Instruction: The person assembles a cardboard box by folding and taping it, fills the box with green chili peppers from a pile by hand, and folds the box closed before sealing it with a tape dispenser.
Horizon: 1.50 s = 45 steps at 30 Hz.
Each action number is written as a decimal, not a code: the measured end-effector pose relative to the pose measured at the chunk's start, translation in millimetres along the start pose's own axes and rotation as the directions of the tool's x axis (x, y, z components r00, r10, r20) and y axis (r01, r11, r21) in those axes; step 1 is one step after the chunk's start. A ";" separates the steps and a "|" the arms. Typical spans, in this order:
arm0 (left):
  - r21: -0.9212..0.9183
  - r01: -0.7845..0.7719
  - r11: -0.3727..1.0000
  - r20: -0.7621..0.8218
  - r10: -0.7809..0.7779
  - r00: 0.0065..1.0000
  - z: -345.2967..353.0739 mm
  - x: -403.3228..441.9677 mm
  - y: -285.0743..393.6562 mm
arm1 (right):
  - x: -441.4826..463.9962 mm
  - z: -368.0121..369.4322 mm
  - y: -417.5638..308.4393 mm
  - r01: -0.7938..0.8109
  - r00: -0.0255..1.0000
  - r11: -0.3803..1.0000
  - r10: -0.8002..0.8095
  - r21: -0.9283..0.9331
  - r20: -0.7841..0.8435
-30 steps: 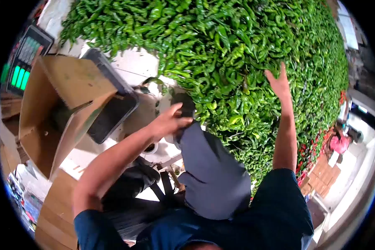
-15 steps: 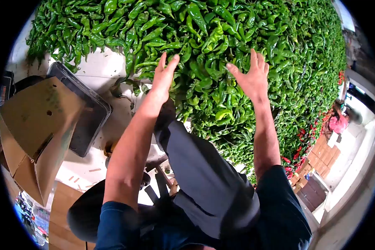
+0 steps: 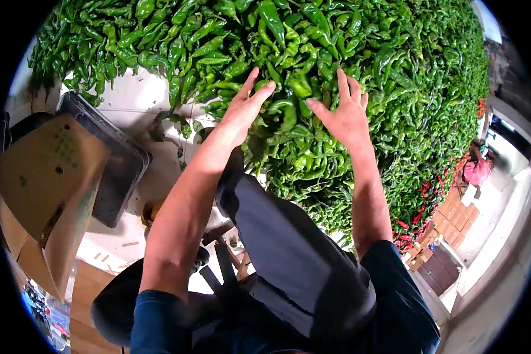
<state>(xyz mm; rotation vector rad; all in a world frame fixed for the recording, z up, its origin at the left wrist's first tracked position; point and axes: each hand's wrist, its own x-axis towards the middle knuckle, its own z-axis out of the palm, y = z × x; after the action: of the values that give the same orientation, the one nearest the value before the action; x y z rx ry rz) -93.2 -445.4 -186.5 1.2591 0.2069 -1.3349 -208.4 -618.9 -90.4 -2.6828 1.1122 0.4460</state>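
A large heap of green peppers (image 3: pixel 395 76) spreads across the top and right of the view. At its near edge is my left hand (image 3: pixel 245 109), fingers apart, beside the peppers. My right hand (image 3: pixel 345 115) rests at the surface of the heap with thumb and fingers spread. Between the two hands lie several loose green peppers, one bright and slightly blurred near my right thumb. Neither hand grips a pepper that I can see; the outer fingertips of my left hand are partly hidden.
An open cardboard box (image 3: pixel 47 171) stands at the left beside a black tray (image 3: pixel 121 183). Red peppers (image 3: pixel 404 239) lie along the heap's lower right edge. A person in pink (image 3: pixel 477 171) is at the far right, near flattened cardboard (image 3: pixel 456 218).
Both hands came together over the near part of the heap, my left from near the knee and my right from farther right. The view shifted, and the box now sits lower left.
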 end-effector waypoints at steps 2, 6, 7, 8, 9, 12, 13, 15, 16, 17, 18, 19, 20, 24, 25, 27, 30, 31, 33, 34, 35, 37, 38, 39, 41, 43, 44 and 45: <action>-0.108 -0.035 0.994 0.008 0.036 0.999 6.6 4.5 -4.9 | 6.2 6.8 7.1 0.082 0.996 0.995 -0.079 0.057 -0.052; -0.015 -0.191 0.981 -0.038 0.190 0.981 24.1 -10.2 -24.6 | -13.1 17.5 1.3 0.136 0.990 0.983 -0.131 0.125 -0.050; -0.002 -0.163 0.987 -0.049 0.163 0.986 24.5 -11.7 -28.3 | -20.1 17.6 -2.7 0.127 0.992 0.978 -0.124 0.165 -0.030; -0.113 -0.147 0.983 -0.026 0.145 0.989 24.4 -10.9 -24.5 | -22.6 20.7 -3.6 0.123 0.992 0.967 -0.117 0.224 -0.038; -0.221 -0.130 0.967 -0.002 0.133 0.991 24.0 -8.9 -19.2 | -19.8 22.0 -6.1 0.091 0.996 0.974 -0.087 0.207 -0.029; -0.286 -0.045 0.957 -0.017 0.042 0.999 28.2 -5.9 -3.8 | -8.1 24.9 -14.8 0.005 1.000 0.979 0.001 0.204 -0.028; -0.307 -0.047 0.951 -0.011 0.046 0.999 28.6 -4.2 -5.4 | -4.1 25.7 -14.2 0.009 0.999 0.976 -0.001 0.217 -0.036; -0.272 -0.031 0.962 0.034 0.042 0.999 31.3 -11.3 -9.1 | -3.7 26.9 -15.1 0.016 0.999 0.969 -0.006 0.245 -0.039; -0.253 -0.026 0.967 0.057 0.041 0.997 32.6 -14.5 -10.1 | -11.3 26.3 -18.4 0.052 0.998 0.976 -0.041 0.209 -0.058; -0.128 -0.106 0.986 -0.018 0.104 0.994 34.6 -9.8 -21.4 | -19.7 25.4 -20.5 0.085 0.996 0.975 -0.075 0.205 -0.054; -0.127 -0.133 0.983 -0.031 0.130 0.991 35.7 -10.1 -28.4 | -27.5 20.9 -24.1 0.052 0.999 0.968 -0.048 0.248 -0.020; -0.128 -0.157 0.979 -0.046 0.153 0.987 36.3 -10.4 -36.2 | -32.2 17.3 -26.7 0.017 1.000 0.958 -0.023 0.287 0.018; -0.054 -0.190 0.980 -0.065 0.186 0.980 37.4 -11.0 -36.6 | -31.5 17.2 -24.7 0.025 0.999 0.963 -0.036 0.267 0.037; -0.287 -0.028 0.957 -0.122 -0.008 0.992 37.4 3.2 -5.4 | -12.9 20.7 -36.7 -0.047 0.995 0.952 0.019 0.301 0.097; -0.358 0.031 0.933 -0.088 -0.067 0.994 36.7 0.9 7.2 | -11.9 23.9 -36.8 -0.039 0.997 0.949 0.017 0.313 0.074; -0.256 0.060 0.965 -0.131 -0.096 0.987 33.5 16.1 6.6 | -11.4 29.3 -39.4 -0.020 1.000 0.943 0.011 0.333 0.029; -0.261 -0.008 0.965 -0.023 0.002 1.000 28.9 11.3 3.6 | -18.5 33.9 -45.0 -0.029 0.999 0.933 0.035 0.359 -0.009; -0.251 -0.019 0.968 -0.101 -0.006 0.995 30.3 6.1 1.1 | -22.2 35.4 -46.6 -0.021 0.999 0.930 0.034 0.367 -0.028; -0.292 -0.039 0.956 -0.002 0.040 0.999 23.1 -8.6 -3.1 | -39.3 35.8 -53.0 0.024 0.994 0.934 0.017 0.357 -0.111; -0.349 -0.054 0.936 0.007 0.061 0.998 22.8 -17.4 -6.2 | -46.8 33.4 -56.6 0.036 0.991 0.929 0.015 0.369 -0.134; -0.403 -0.072 0.912 0.015 0.086 0.996 22.2 -26.1 -8.2 | -53.8 29.5 -62.0 0.051 0.987 0.922 0.012 0.383 -0.161; -0.486 -0.103 0.868 0.061 0.151 0.987 18.1 -40.4 -14.0 | -71.4 22.8 -71.2 0.129 0.972 0.936 -0.053 0.329 -0.231; -0.488 -0.109 0.866 0.038 0.146 0.989 16.3 -47.7 -19.1 | -79.7 17.8 -75.6 0.151 0.965 0.942 -0.074 0.299 -0.253; -0.487 -0.121 0.865 0.016 0.148 0.989 15.1 -53.7 -22.4 | -86.0 12.6 -79.6 0.175 0.955 0.947 -0.097 0.269 -0.280; -0.479 -0.163 0.863 0.029 0.201 0.979 13.2 -69.1 -21.2 | -97.3 2.3 -84.6 0.237 0.932 0.939 -0.148 0.249 -0.331; -0.461 -0.189 0.867 0.017 0.221 0.975 13.9 -87.7 -13.7 | -109.2 -12.0 -89.3 0.289 0.903 0.931 -0.188 0.222 -0.385; -0.462 -0.228 0.857 -0.012 0.251 0.968 18.4 -96.8 -8.1 | -113.7 -19.6 -90.9 0.311 0.889 0.925 -0.202 0.217 -0.411; -0.462 -0.269 0.845 -0.041 0.282 0.958 21.7 -105.7 -0.7 | -118.2 -27.7 -92.7 0.334 0.872 0.919 -0.216 0.212 -0.439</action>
<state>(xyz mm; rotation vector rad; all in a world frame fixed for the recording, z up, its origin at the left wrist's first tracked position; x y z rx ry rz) -138.8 -398.5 -100.7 0.8245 0.2939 -0.9755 -215.9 -485.4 -16.6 -2.6728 0.7747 -0.3189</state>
